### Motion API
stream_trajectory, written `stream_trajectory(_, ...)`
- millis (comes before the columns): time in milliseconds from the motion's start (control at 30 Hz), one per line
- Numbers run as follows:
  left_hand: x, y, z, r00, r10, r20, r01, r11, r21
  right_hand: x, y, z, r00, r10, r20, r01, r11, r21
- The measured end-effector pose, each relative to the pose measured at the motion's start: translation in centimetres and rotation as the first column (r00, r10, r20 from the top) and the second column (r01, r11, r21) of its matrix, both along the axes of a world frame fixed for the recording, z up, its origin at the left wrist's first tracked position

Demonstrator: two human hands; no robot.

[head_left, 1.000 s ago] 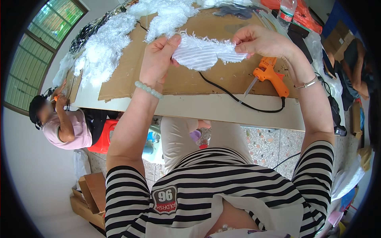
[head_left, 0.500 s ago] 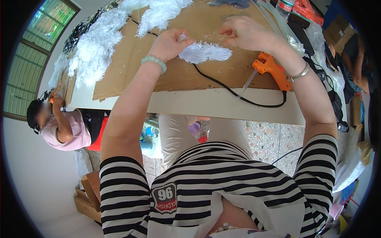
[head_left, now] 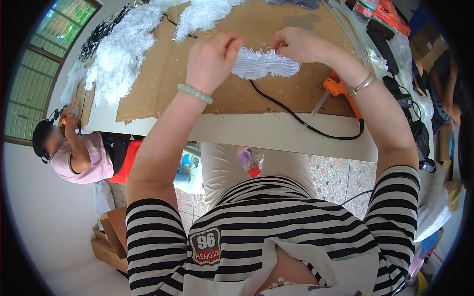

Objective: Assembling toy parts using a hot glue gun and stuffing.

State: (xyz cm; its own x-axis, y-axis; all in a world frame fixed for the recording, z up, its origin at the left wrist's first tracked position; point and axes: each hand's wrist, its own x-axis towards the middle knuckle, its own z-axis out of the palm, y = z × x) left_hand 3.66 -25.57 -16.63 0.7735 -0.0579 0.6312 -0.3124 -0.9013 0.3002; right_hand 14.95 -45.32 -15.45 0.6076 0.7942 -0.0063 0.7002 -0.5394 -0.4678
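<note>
A small white ribbed strip of fabric (head_left: 266,66) with a frayed, fringed upper edge lies over the cardboard in front of me. My left hand (head_left: 210,59) is at its left end, fingers curled closed on the corner; the back of the hand hides part of the grip. At the upper edge, toward the right, my right hand (head_left: 296,44) pinches the fringe between thumb and fingers. An orange glue gun (head_left: 338,88) rests below my right wrist, its clear glue stick pointing toward the table's near edge and its black cord (head_left: 281,106) running left under the fabric.
Brown cardboard (head_left: 163,89) covers much of the white table (head_left: 232,129). Heaps of white fringed material (head_left: 123,49) lie at the left and far side. Clear glue sticks (head_left: 345,22) and a bottle (head_left: 364,9) stand far right. Another person (head_left: 81,158) works at the left.
My right hand has come down onto the fabric's upper edge, where before it hovered apart. My left hand has turned over at the left end, and the strip appears slightly farther right.
</note>
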Motion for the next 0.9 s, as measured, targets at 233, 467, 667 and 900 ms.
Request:
stream_trajectory(233,-0.9,-1.7,-1.3,0.945,-0.305,-0.116,0.322,0.929,0.181,-3.0,-1.0,2.6,0.945,0.007,0.326,-0.080,0.974,0.210)
stream_trajectory(467,-0.2,-1.0,-0.9,0.934,-0.236,-0.269,0.294,0.935,0.199,-4.4,-1.4,0.6,0.917,0.289,0.275,-0.315,0.947,0.055)
stream_trajectory(667,0.9,0.2,-0.6,0.921,-0.104,-0.376,0.211,0.943,0.256,-2.9,-2.4,0.6,0.948,0.131,0.289,-0.118,0.991,-0.063)
stream_trajectory(900,1.3,0.5,-0.6,0.915,-0.035,-0.402,0.166,0.940,0.297,-3.4,-3.6,3.6,0.885,0.018,0.465,0.105,0.966,-0.238)
